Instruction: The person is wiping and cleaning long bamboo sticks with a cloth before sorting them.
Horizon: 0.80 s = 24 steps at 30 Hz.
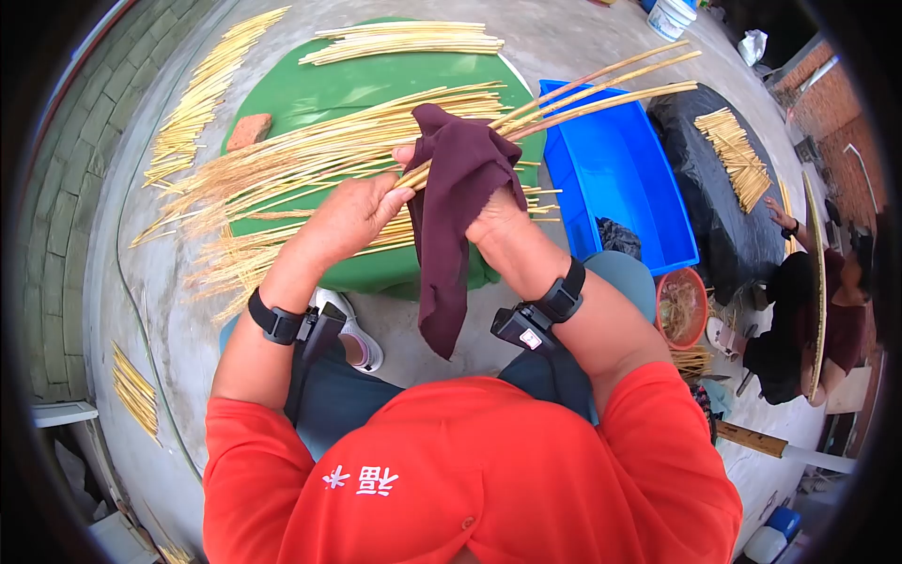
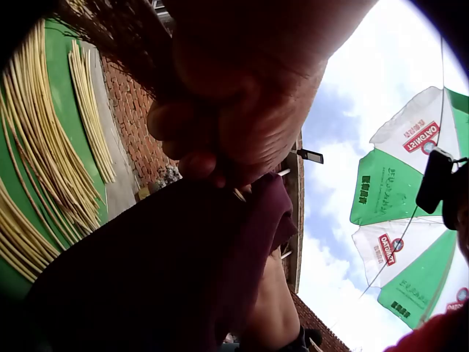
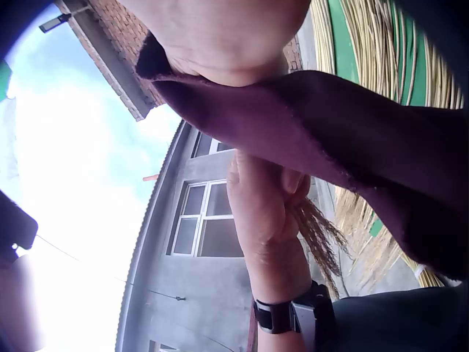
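Note:
My left hand (image 1: 357,214) grips a small bundle of long yellow straw stalks (image 1: 601,89) near their tufted ends, holding them over the green table (image 1: 319,94). My right hand (image 1: 496,221) holds a dark maroon cloth (image 1: 451,226) wrapped around the same stalks just right of the left hand; the cloth hangs down towards my knees. In the left wrist view the left hand's fingers (image 2: 220,139) curl above the cloth (image 2: 161,264). The right wrist view has the cloth (image 3: 330,139) under the right palm and the left hand (image 3: 267,205) beyond it.
Many loose stalks (image 1: 310,155) lie across the green table, with more piles (image 1: 202,94) on the concrete floor. A blue plastic crate (image 1: 615,174) stands to the right, a red basket (image 1: 682,305) near it. Another person (image 1: 817,301) sits at a black-covered table (image 1: 714,179).

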### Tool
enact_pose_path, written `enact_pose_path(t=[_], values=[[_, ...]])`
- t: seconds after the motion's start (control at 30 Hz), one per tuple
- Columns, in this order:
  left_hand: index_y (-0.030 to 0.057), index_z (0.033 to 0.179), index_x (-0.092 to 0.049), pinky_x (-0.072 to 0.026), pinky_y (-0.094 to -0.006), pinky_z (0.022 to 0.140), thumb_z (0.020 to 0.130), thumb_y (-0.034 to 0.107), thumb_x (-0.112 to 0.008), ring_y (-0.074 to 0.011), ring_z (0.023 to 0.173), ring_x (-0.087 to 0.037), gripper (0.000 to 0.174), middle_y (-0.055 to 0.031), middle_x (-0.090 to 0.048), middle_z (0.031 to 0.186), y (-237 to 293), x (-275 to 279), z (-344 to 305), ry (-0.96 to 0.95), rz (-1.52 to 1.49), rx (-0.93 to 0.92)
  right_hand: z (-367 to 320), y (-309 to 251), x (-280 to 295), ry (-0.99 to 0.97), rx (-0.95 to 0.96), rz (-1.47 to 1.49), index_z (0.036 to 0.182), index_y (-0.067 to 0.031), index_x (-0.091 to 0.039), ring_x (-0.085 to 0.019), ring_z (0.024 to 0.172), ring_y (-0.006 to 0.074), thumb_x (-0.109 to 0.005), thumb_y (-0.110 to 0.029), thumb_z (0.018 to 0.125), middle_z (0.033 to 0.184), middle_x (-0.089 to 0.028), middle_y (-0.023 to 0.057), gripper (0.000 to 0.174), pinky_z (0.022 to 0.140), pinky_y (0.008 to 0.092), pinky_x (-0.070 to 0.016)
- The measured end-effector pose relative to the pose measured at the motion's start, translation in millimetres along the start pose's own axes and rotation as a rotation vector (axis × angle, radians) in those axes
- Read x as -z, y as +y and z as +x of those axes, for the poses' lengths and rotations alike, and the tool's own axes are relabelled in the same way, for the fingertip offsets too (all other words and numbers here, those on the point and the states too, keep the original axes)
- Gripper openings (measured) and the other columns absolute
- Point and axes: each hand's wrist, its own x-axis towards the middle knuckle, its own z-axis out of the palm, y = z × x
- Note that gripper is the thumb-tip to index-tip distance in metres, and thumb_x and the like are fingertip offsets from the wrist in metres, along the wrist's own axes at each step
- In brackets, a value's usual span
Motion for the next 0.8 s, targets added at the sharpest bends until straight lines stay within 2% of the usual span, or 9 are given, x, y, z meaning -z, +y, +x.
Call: enact_pose_path(t=[0.1,0.17,0.27,0.37,0.43,0.5,0.53,0.6,0.8], values=[[0.0012,0.075,-0.049,-0.0371,-0.0437,0.056,0.088,0.035,-0.044,-0.0396,0.062,-0.048,0.037,-0.0209,-0.050,0.063,-14.7,10.3,-9.2,-0.073,0.144,0.089,8.6,-38.7,20.1,0.099,0.167,-0.179,0.079,0.0031,-0.057,-0.056,0.070,0.0188,-0.058,-0.014,0.079,0.075,-0.059,0.0128,0.017,0.062,0.0276,-0.0468],[0.0014,0.074,-0.049,-0.0366,-0.0430,0.055,0.088,0.036,-0.044,-0.0389,0.061,-0.047,0.038,-0.0205,-0.049,0.062,-23.2,13.1,-17.4,-0.087,0.124,0.101,7.8,-68.0,34.6,0.190,0.309,-0.142,0.073,0.0052,-0.057,-0.057,0.073,0.0227,-0.060,-0.013,0.077,0.075,-0.060,0.0158,0.019,0.067,0.0304,-0.0480],[0.0016,0.073,-0.048,-0.0365,-0.0427,0.055,0.087,0.037,-0.045,-0.0384,0.061,-0.047,0.038,-0.0203,-0.048,0.062,-44.0,20.1,-29.8,-0.081,0.184,0.099,8.4,-106.5,63.9,0.252,0.403,0.099,0.079,0.0080,-0.056,-0.058,0.079,0.0288,-0.059,-0.015,0.079,0.081,-0.060,0.0202,0.023,0.077,0.0372,-0.0488],[0.0015,0.075,-0.049,-0.0368,-0.0418,0.056,0.086,0.035,-0.047,-0.0379,0.061,-0.047,0.036,-0.0200,-0.048,0.063,-61.9,36.8,-43.2,-0.049,0.223,0.110,-1.3,-135.3,83.0,0.316,0.516,-0.012,0.089,0.0071,-0.054,-0.056,0.087,0.0276,-0.050,-0.022,0.085,0.095,-0.058,0.0176,0.030,0.081,0.0363,-0.0463],[-0.0002,0.076,-0.044,-0.0354,-0.0352,0.054,0.086,0.028,-0.051,-0.0301,0.055,-0.037,0.030,-0.0171,-0.042,0.060,-73.3,42.7,-51.0,0.002,0.192,0.120,-10.1,-146.2,84.4,0.345,0.528,0.041,0.086,0.0020,-0.055,-0.055,0.086,0.0259,-0.048,-0.022,0.085,0.092,-0.058,0.0141,0.025,0.079,0.0352,-0.0456],[0.0018,0.085,-0.050,-0.0384,-0.0398,0.057,0.084,0.034,-0.051,-0.0372,0.064,-0.049,0.032,-0.0202,-0.050,0.065,-77.9,47.0,-49.6,-0.057,0.232,0.228,-11.7,-148.7,93.7,0.363,0.534,0.097,0.083,-0.0030,-0.055,-0.053,0.086,0.0243,-0.046,-0.022,0.085,0.089,-0.057,0.0106,0.021,0.077,0.0342,-0.0450],[0.0020,0.084,-0.050,-0.0385,-0.0401,0.057,0.084,0.035,-0.051,-0.0372,0.065,-0.049,0.033,-0.0204,-0.050,0.065,-78.7,41.7,-46.6,0.073,0.252,0.220,-8.3,-144.4,108.7,0.029,0.471,0.305,0.080,-0.0079,-0.054,-0.051,0.084,0.0223,-0.046,-0.021,0.084,0.084,-0.055,0.0080,0.016,0.074,0.0329,-0.0439],[0.0029,0.081,-0.048,-0.0390,-0.0417,0.055,0.084,0.038,-0.051,-0.0375,0.064,-0.051,0.035,-0.0196,-0.051,0.064,-71.2,31.0,-33.8,0.287,0.355,0.184,7.8,-138.3,139.5,-0.246,0.446,0.479,0.072,-0.0180,-0.048,-0.045,0.078,0.0174,-0.051,-0.021,0.079,0.071,-0.046,0.0019,0.009,0.068,0.0283,-0.0410],[0.0067,0.075,-0.046,-0.0428,-0.0385,0.052,0.079,0.031,-0.057,-0.0312,0.061,-0.055,0.027,-0.0133,-0.054,0.064,-26.3,-12.6,4.0,0.456,0.590,0.101,27.5,-27.4,147.2,-0.189,0.205,0.385,0.097,-0.0149,-0.048,-0.050,0.091,0.0142,-0.048,-0.021,0.086,0.097,-0.050,0.0026,0.013,0.077,0.0282,-0.0435]])
